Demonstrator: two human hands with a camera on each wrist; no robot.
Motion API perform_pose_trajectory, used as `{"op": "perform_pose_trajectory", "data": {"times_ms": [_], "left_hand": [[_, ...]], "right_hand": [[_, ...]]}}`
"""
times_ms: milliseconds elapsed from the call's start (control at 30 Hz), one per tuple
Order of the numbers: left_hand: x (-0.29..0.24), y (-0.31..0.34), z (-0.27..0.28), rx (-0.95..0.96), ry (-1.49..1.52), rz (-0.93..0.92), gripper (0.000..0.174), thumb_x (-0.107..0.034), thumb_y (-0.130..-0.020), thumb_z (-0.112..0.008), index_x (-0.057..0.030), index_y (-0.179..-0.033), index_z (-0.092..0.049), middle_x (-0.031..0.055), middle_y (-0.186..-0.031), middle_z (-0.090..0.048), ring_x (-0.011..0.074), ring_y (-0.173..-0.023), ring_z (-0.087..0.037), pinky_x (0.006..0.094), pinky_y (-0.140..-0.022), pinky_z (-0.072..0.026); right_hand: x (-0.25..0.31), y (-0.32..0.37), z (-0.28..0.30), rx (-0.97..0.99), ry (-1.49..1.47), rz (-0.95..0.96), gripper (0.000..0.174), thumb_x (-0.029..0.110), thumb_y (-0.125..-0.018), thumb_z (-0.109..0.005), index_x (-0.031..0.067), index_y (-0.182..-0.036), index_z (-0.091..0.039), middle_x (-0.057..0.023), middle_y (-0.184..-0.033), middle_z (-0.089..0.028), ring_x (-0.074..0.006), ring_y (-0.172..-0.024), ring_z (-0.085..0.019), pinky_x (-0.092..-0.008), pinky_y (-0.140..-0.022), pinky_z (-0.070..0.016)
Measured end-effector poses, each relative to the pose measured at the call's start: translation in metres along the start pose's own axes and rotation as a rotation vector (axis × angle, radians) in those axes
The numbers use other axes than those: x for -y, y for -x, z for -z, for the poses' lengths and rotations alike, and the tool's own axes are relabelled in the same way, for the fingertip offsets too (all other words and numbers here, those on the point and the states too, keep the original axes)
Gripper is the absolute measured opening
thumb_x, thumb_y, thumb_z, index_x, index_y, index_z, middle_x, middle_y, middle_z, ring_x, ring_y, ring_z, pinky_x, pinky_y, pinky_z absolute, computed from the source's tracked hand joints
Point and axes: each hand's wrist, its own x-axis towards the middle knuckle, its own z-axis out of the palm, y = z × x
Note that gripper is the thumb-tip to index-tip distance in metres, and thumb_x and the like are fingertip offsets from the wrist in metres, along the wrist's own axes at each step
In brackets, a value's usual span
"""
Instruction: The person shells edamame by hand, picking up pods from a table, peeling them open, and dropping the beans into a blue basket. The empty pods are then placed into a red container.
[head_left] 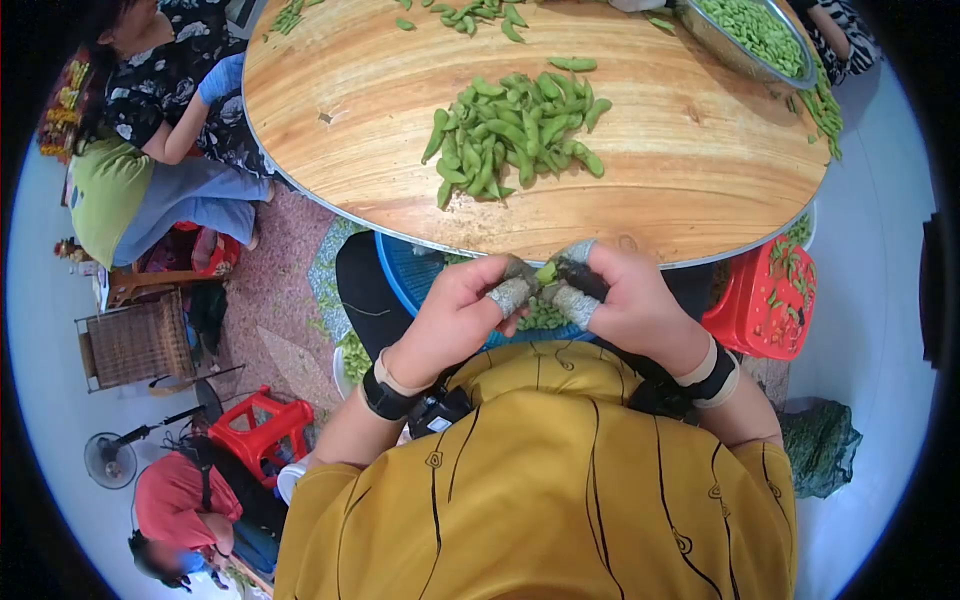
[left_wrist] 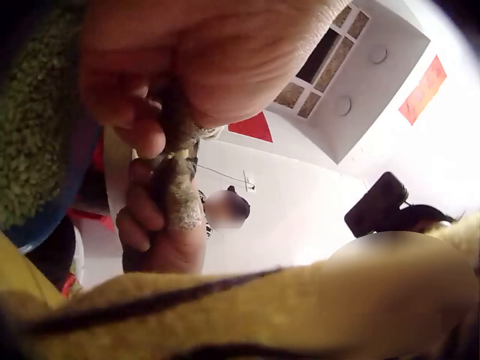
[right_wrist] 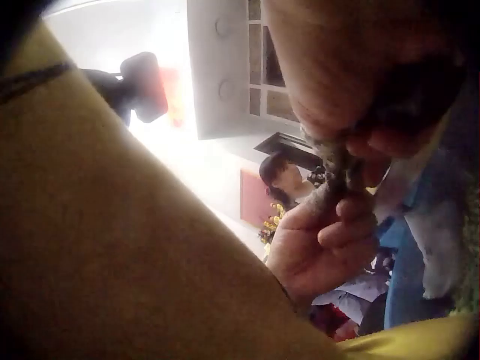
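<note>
In the head view a green soybean pod [head_left: 546,273] sits between the two hands, close to the table's near edge. My left hand [head_left: 455,305] pinches it from the left with taped thumb and finger. From the other side my right hand [head_left: 640,300] grips it, its thumb and fingertip wrapped in the same dirty grey tape. Both wrist views show the fingertips meeting, the pod mostly covered by them. Below the hands a blue basket [head_left: 398,272] holds shelled beans [head_left: 543,317]. A pile of whole pods [head_left: 515,135] lies on the wooden table [head_left: 690,170].
A metal bowl [head_left: 800,75] of shelled beans stands at the table's far right. Red stools [head_left: 768,300] [head_left: 262,432] stand at right and lower left. One person [head_left: 165,100] with a blue glove sits at the left; another in red [head_left: 185,500] sits lower left.
</note>
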Motion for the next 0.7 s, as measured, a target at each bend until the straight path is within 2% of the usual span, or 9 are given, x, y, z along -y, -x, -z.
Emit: {"op": "perform_pose_trajectory", "data": {"times_ms": [167, 233, 333, 367, 400, 500, 567, 633, 700], "left_hand": [[-0.003, 0.028, 0.011, -0.254, -0.302, -0.074, 0.02, -0.008, -0.09, -0.056, 0.0009, -0.105, -0.064, -0.0022, -0.08, -0.058, 0.0037, -0.064, -0.052, 0.0195, -0.058, -0.0441], [0.016, 0.042, 0.037, -0.454, -0.571, -0.191, 0.019, -0.003, -0.083, -0.06, -0.0008, -0.1, -0.066, 0.0101, -0.079, -0.063, 0.0175, -0.064, -0.06, 0.029, -0.058, -0.0479], [0.015, 0.071, 0.067, -0.786, -1.194, -0.089, 0.028, -0.006, -0.083, -0.062, -0.0038, -0.11, -0.063, 0.0135, -0.089, -0.064, 0.0242, -0.065, -0.061, 0.0308, -0.06, -0.0488], [0.016, 0.075, 0.071, -0.952, -1.273, -0.022, 0.029, -0.006, -0.081, -0.064, -0.0056, -0.11, -0.063, 0.0163, -0.091, -0.064, 0.029, -0.068, -0.062, 0.034, -0.062, -0.0494], [0.011, 0.074, 0.071, -0.995, -1.318, -0.139, 0.028, -0.007, -0.08, -0.065, -0.0079, -0.108, -0.064, 0.0159, -0.092, -0.065, 0.0296, -0.072, -0.062, 0.0366, -0.065, -0.0495], [-0.011, 0.068, 0.053, -0.84, -1.256, -0.092, 0.027, -0.007, -0.081, -0.065, -0.0058, -0.108, -0.064, 0.0152, -0.092, -0.065, 0.0286, -0.074, -0.062, 0.035, -0.066, -0.0494], [-0.012, 0.053, 0.041, -0.688, -1.034, -0.226, 0.021, -0.009, -0.085, -0.062, -0.0014, -0.104, -0.065, 0.0125, -0.088, -0.065, 0.0216, -0.072, -0.061, 0.0306, -0.066, -0.0486], [-0.022, 0.035, 0.023, -0.521, -0.962, -0.392, 0.024, -0.004, -0.083, -0.059, -0.0006, -0.106, -0.063, 0.0144, -0.082, -0.063, 0.0237, -0.071, -0.062, 0.0315, -0.063, -0.0487], [-0.027, 0.016, 0.002, -0.383, -0.383, -0.265, 0.025, -0.002, -0.086, -0.053, 0.0027, -0.109, -0.061, 0.0112, -0.088, -0.065, 0.0159, -0.072, -0.062, 0.0271, -0.064, -0.0498]], "right_hand": [[0.009, 0.0, 0.007, 0.152, 0.607, 0.245, 0.023, 0.019, -0.08, -0.066, 0.0037, -0.098, -0.062, -0.0169, -0.076, -0.062, -0.0352, -0.07, -0.06, -0.0401, -0.062, -0.0485], [0.02, -0.004, 0.012, 0.082, 0.41, 0.234, 0.022, 0.019, -0.081, -0.065, 0.0045, -0.098, -0.062, -0.016, -0.076, -0.06, -0.0352, -0.071, -0.06, -0.0409, -0.064, -0.0485], [0.015, -0.031, 0.029, -0.469, 0.609, 0.282, 0.024, 0.012, -0.079, -0.065, 0.0022, -0.101, -0.06, -0.0156, -0.088, -0.061, -0.0345, -0.082, -0.06, -0.0409, -0.068, -0.0485], [0.009, -0.038, 0.034, -0.47, 0.608, 0.286, 0.024, 0.012, -0.079, -0.065, 0.0022, -0.101, -0.06, -0.0156, -0.088, -0.061, -0.0345, -0.082, -0.06, -0.0409, -0.068, -0.0485], [0.002, -0.043, 0.038, -0.455, 0.693, 0.276, 0.026, 0.01, -0.078, -0.065, 0.0018, -0.102, -0.059, -0.0153, -0.088, -0.061, -0.0344, -0.082, -0.06, -0.041, -0.069, -0.0485], [-0.008, -0.05, 0.042, -0.473, 0.777, 0.302, 0.027, 0.008, -0.075, -0.065, 0.0019, -0.1, -0.06, -0.0155, -0.087, -0.061, -0.035, -0.08, -0.058, -0.0407, -0.069, -0.0486], [-0.001, -0.045, 0.042, -0.506, 0.577, 0.193, 0.026, 0.007, -0.074, -0.066, 0.0028, -0.099, -0.062, -0.0147, -0.085, -0.062, -0.0321, -0.078, -0.061, -0.0367, -0.068, -0.0498], [0.006, -0.037, 0.042, -0.493, 0.426, 0.191, 0.027, 0.007, -0.074, -0.067, 0.0034, -0.1, -0.063, -0.0139, -0.085, -0.063, -0.0299, -0.077, -0.062, -0.0345, -0.068, -0.05], [0.013, -0.027, 0.043, -0.478, 0.277, 0.18, 0.027, 0.007, -0.073, -0.068, 0.0039, -0.1, -0.064, -0.013, -0.084, -0.064, -0.0277, -0.076, -0.064, -0.0323, -0.068, -0.0503]]}}
